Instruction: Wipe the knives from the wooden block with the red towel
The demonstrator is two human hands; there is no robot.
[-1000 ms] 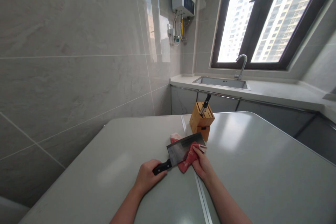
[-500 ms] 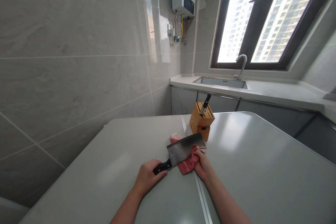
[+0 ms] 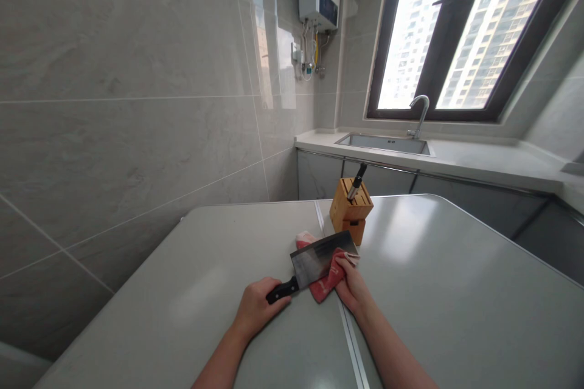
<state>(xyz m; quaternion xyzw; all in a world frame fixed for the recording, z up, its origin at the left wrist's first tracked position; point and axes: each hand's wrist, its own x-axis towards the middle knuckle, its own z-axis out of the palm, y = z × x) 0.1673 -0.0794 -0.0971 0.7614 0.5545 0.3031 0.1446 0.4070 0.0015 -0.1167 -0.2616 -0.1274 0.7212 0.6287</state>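
My left hand [image 3: 261, 306] is closed round the black handle of a cleaver [image 3: 314, 259]. The broad dark blade points away to the right, tilted slightly upward in view. My right hand [image 3: 352, 284] grips a red and white cloth [image 3: 326, 287] against the blade's near side, close to its far end. Part of the cloth also shows behind the blade at the upper left. Just beyond the blade stands a wooden knife block [image 3: 351, 206] with one black-handled tool [image 3: 357, 182] in a slot.
The light-coloured table [image 3: 219, 249] has a metal seam [image 3: 350, 340] running under the cloth. A tiled wall [image 3: 137, 152] rises on the left. Behind the table are a counter with a sink [image 3: 387, 143] and a tap [image 3: 422, 112], below a window.
The cloth in my right hand has shifted and folded slightly against the blade. The cleaver and my left hand are practically unmoved.
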